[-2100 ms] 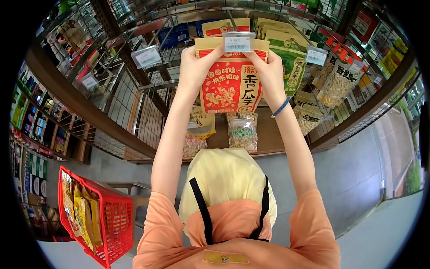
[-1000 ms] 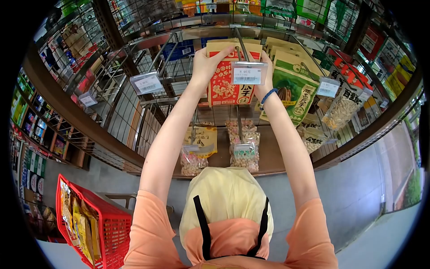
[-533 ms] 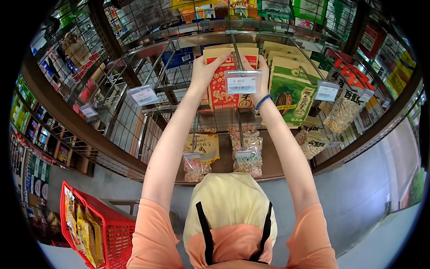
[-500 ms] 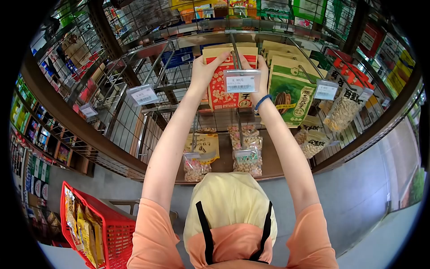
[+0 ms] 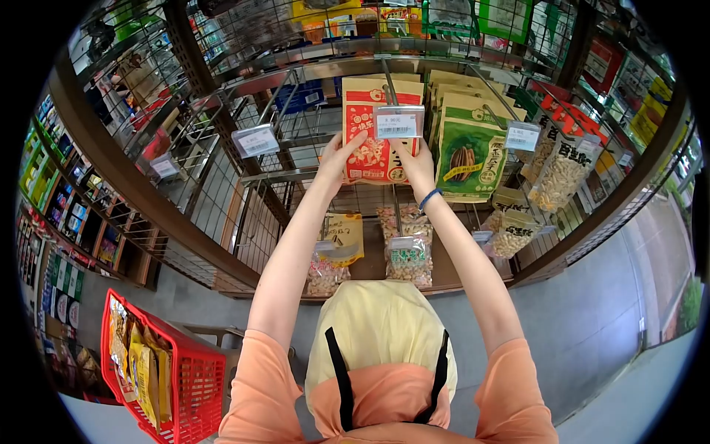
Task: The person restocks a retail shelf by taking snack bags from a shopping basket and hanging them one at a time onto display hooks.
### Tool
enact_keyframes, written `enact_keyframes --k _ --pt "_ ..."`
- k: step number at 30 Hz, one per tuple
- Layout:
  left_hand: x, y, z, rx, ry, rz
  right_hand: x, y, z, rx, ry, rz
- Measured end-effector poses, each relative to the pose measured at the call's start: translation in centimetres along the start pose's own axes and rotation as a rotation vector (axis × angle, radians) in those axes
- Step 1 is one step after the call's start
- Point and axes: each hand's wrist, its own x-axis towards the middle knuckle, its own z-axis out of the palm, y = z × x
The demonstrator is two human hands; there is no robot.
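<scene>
A red and tan snack bag (image 5: 359, 132) hangs on a metal hook, with a price tag (image 5: 399, 121) in front of its upper part. My left hand (image 5: 339, 161) grips the bag's lower left edge, thumb across the front and other fingers partly hidden. On the opposite side my right hand (image 5: 416, 167), with a blue band at the wrist, holds the lower right edge, its thumb also on the front. Green and tan snack bags (image 5: 467, 152) hang in a row just to the right of it.
Clear nut bags (image 5: 409, 259) and a yellow pouch (image 5: 346, 238) sit on lower hooks. Peanut bags (image 5: 566, 174) hang at the right. Bare hooks with price tags (image 5: 256, 140) stick out on the left. A red basket (image 5: 198, 381) holding yellow packets stands at lower left.
Both hands have slid from the top of the red bag down to its lower sides. The bag still hangs on its hook. My view has shifted slightly.
</scene>
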Motion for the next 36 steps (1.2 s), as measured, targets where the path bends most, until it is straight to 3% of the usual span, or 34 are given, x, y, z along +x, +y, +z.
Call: enact_keyframes --k 2,4,7,14,16,18,19,20,23,26,28,29,30,31,32,36 --pt "-0.7 -0.9 -0.5 -0.029 -0.031 -0.121 -0.4 0.6 -0.4 -0.025 -0.008 0.043" --pt "-1.6 -1.4 -0.8 -0.032 -0.085 -0.097 -1.0 1.2 -0.7 -0.052 0.013 0.049" --pt "-3.0 -1.6 -1.0 0.267 -0.086 -0.166 -1.9 2.3 -1.2 -0.132 0.008 0.01" --pt "-4.1 -4.0 -2.6 0.348 -0.185 -0.031 -3.8 3.9 -2.4 -0.095 -0.062 -0.036" --pt "-3.4 -6.3 -4.1 0.43 -0.143 -0.043 -3.6 5.4 -3.0 -0.19 -0.076 0.043" --pt "-3.6 -7.8 -4.8 0.966 -0.006 0.058 -3.6 7.6 -3.2 -0.104 -0.069 0.003" --pt "-4.1 -8.2 -4.9 1.034 -0.017 0.178 -3.9 7.2 -3.5 -0.032 -0.154 0.117" --pt "-6.4 -5.7 -3.1 1.141 0.014 0.215 -4.8 7.2 -3.2 -0.162 -0.011 0.174" --pt "-11.1 -4.4 -1.5 1.121 0.046 0.423 -10.1 3.7 -4.4 -0.178 -0.021 0.037" --pt "-18.5 -4.6 -1.0 0.547 0.229 0.3 -19.3 0.6 -5.5 0.018 0.184 -0.069" --pt "-24.8 -8.5 -1.1 0.102 0.48 0.058 -26.7 5.2 -7.8 -0.195 0.279 0.014" --pt "-28.4 -13.2 -3.5 0.151 0.453 -0.035 -29.8 8.1 -9.2 -0.214 0.157 0.1" --pt "-31.1 -15.4 -4.2 0.347 0.428 -0.125 -31.8 8.5 -9.7 -0.067 0.073 0.453" --pt "-32.4 -14.8 -4.5 0.503 0.257 -0.04 -33.3 9.8 -10.6 0.032 0.078 0.67" --pt "-33.1 -13.8 -4.5 0.657 0.086 0.051 -33.8 10.7 -10.9 0.021 0.071 0.673" --pt "-33.6 -13.1 -5.0 0.622 0.104 0.015 -35.0 11.3 -9.6 -0.042 0.045 0.592"
